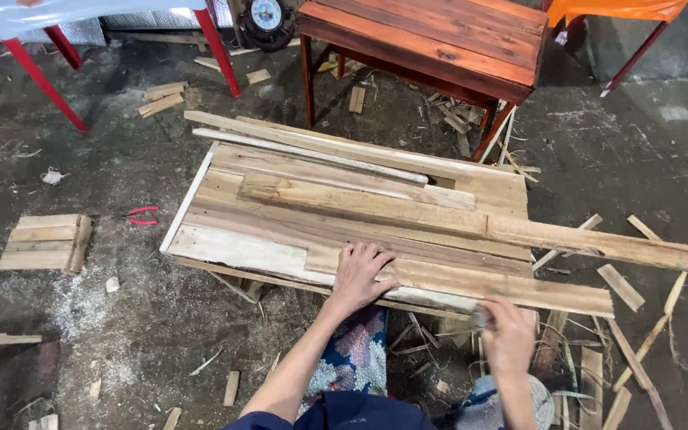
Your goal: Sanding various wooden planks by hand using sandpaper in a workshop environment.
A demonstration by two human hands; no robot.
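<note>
My left hand (pixel 360 271) lies flat, fingers spread, on a pale wooden plank (pixel 471 280) at the near edge of a low stack of boards (pixel 280 215). My right hand (pixel 507 334) hovers just below the plank's near edge, fingers curled around a small greyish object (pixel 481 318) that is blurred. A long plank (pixel 567 236) juts out from the stack to the right.
A red-brown wooden table (pixel 431 40) stands behind the stack. Red-handled pliers (pixel 142 215) lie on the floor at left, near a small slatted wood piece (pixel 45 241). Wood scraps and strips (pixel 639 318) litter the right floor. Red chair legs (pixel 41 80) stand at the back left.
</note>
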